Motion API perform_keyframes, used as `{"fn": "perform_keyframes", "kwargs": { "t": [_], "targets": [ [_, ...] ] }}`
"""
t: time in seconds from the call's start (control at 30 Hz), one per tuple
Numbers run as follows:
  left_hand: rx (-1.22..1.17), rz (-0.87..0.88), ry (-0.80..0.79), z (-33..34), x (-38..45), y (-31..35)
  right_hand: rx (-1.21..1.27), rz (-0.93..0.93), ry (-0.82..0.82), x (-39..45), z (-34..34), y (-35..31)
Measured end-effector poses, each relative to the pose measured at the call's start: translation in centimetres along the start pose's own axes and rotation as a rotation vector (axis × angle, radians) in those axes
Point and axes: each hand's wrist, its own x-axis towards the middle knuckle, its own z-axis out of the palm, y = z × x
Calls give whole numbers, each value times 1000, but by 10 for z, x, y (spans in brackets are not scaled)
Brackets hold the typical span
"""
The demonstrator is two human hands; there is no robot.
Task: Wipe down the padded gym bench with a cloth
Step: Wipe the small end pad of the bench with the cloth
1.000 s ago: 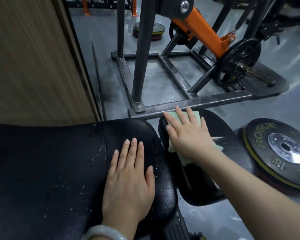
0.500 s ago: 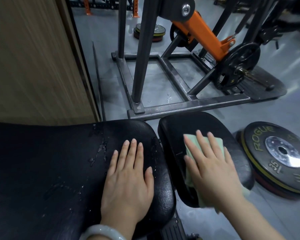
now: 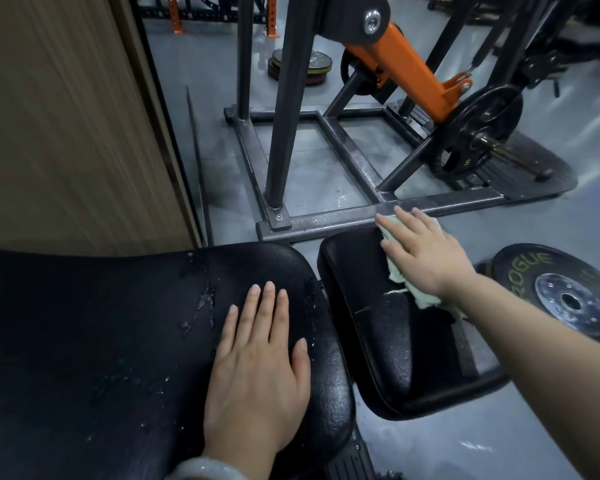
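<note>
Plate [image 3: 565,296] reads ROGUE; cloth [image 3: 400,275] on pad [image 3: 388,341].

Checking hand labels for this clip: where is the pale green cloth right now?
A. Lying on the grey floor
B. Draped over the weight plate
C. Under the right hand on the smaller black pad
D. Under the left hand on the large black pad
C: the pale green cloth lies under the flat right hand at the far end of the smaller black padded seat.
</note>
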Motion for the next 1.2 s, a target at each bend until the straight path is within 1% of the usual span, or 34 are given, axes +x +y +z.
{"fn": "perform_keyframes", "kwargs": {
  "t": [0.1,0.17,0.37,0.47,0.57,0.7,0.8,0.9,1.07,1.2],
  "targets": [
    [1,-2,-1,0,-1,-1,52,9,-22,5,-5,5],
    [1,-2,0,0,-1,-1,59,55,-14,-1,-4,4],
    [0,3,-11,-1,0,-1,111,373,54,-67,6,7],
    [1,6,-7,-1,0,-1,91,427,98,-101,12,5],
    [3,13,-1,-1,0,-1,10,383,104,-123,20,1],
    [2,7,6,-1,-1,0,-110,304,49,-129,20,-1],
    [6,11,-4,-1,-1,-1,-138,187,11,-102,10,3],
    [2,6,-7,-1,-1,-1,-96,108,2,-58,4,4],
    [-2,1,-13,-1,0,0,-85,55,-18,-4,3,-5],
    [2,-2,-16,-1,0,0,-97,17,-24,-4,3,-7]
  ]
}}
